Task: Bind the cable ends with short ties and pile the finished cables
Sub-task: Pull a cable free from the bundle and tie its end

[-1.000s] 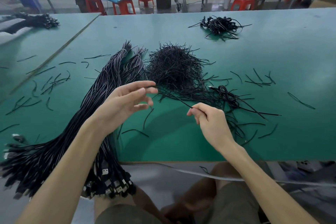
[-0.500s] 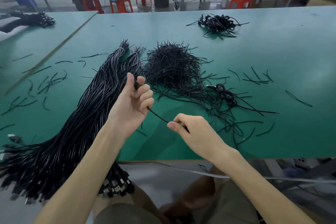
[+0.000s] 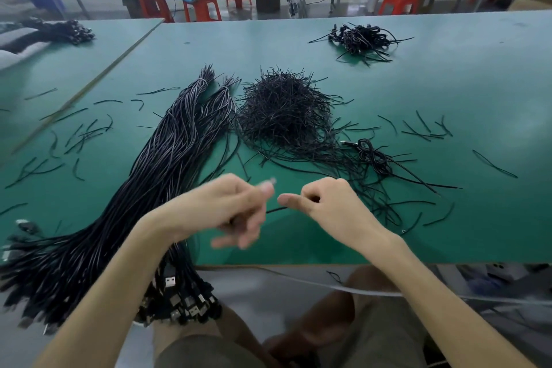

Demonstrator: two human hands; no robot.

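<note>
Black strand (image 3: 277, 210) runs taut between the hands, ready for tying; right hand (image 3: 328, 206) pinches one end; left hand (image 3: 233, 212) blurred, grip unclear; tie heap (image 3: 280, 110) lies beyond, handy.

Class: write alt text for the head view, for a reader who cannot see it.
A left hand, blurred, and a right hand hold a thin black cable between them over a green table. A long cable bundle lies left, a heap of short ties beyond, a cable pile farther back.
</note>
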